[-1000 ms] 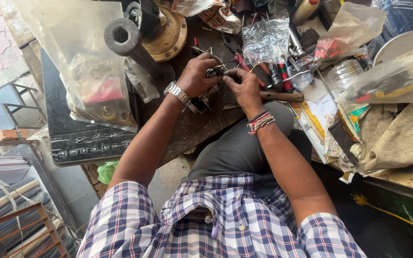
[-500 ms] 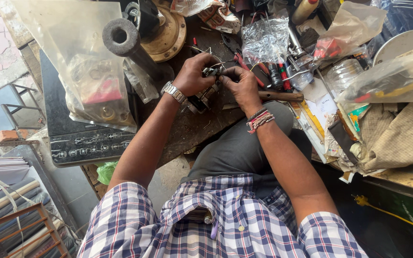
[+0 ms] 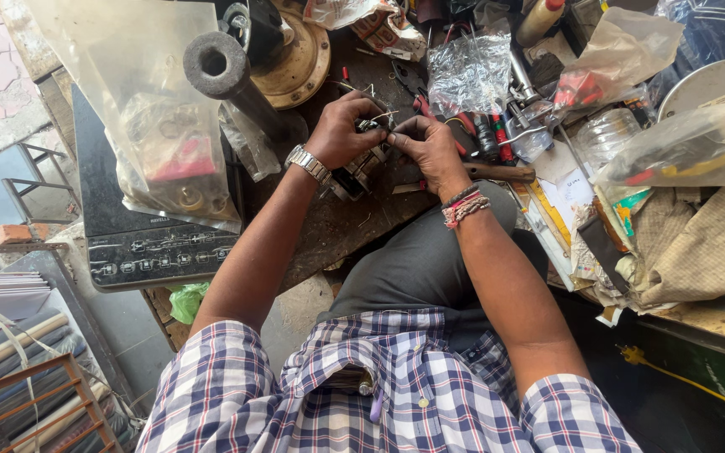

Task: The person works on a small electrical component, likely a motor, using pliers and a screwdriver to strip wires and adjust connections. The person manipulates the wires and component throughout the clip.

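My left hand (image 3: 344, 130), with a metal watch on its wrist, grips a small dark motor part (image 3: 361, 168) over a worn workbench (image 3: 329, 235). My right hand (image 3: 430, 147), with red thread bands at the wrist, pinches thin wires at the top of the same part. Both hands meet at the part, fingers closed on it. The part's lower half shows below my left palm; the rest is hidden by my fingers.
A black induction cooktop (image 3: 140, 243) lies at the left under a clear plastic bag (image 3: 153, 126). A black rubber roller (image 3: 228, 80) and brass disc (image 3: 299, 54) sit behind. Screwdrivers (image 3: 484, 134), crumpled plastic, papers and cloth crowd the right side.
Both hands have shifted slightly up and away on the bench with the part. The right fingers have moved onto the wires at its top.
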